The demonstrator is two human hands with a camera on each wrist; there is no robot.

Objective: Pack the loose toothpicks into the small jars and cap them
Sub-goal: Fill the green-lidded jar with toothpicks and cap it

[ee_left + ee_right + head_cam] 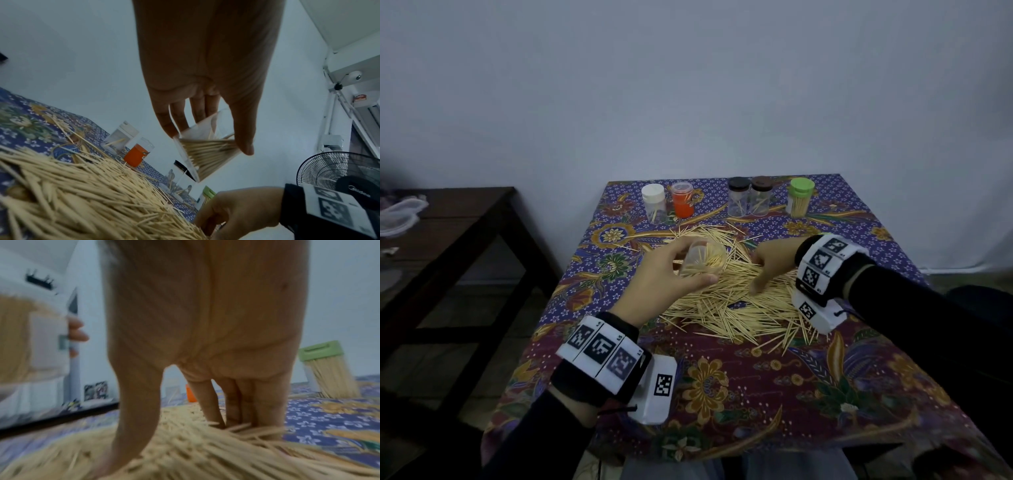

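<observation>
Wooden toothpicks point(736, 301) mostly still loose; left hand point(671, 270) grips a part-filled open jar point(703, 258), right hand point(774, 263) fingers gathering more; one green-capped jar point(800, 202) full.

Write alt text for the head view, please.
A left hand holds a clear jar partly filled with toothpicks, tilted above a toothpick pile, while the right hand reaches into it. Five capped jars stand behind.

A lived-in room of a home, by the look of it. The small table point(774, 377) wears a flowered batik cloth and stands against a plain pale wall point(688, 85). To its left sits a dark wooden bench point(458, 219); off to its right, a standing fan point(337, 172).
</observation>
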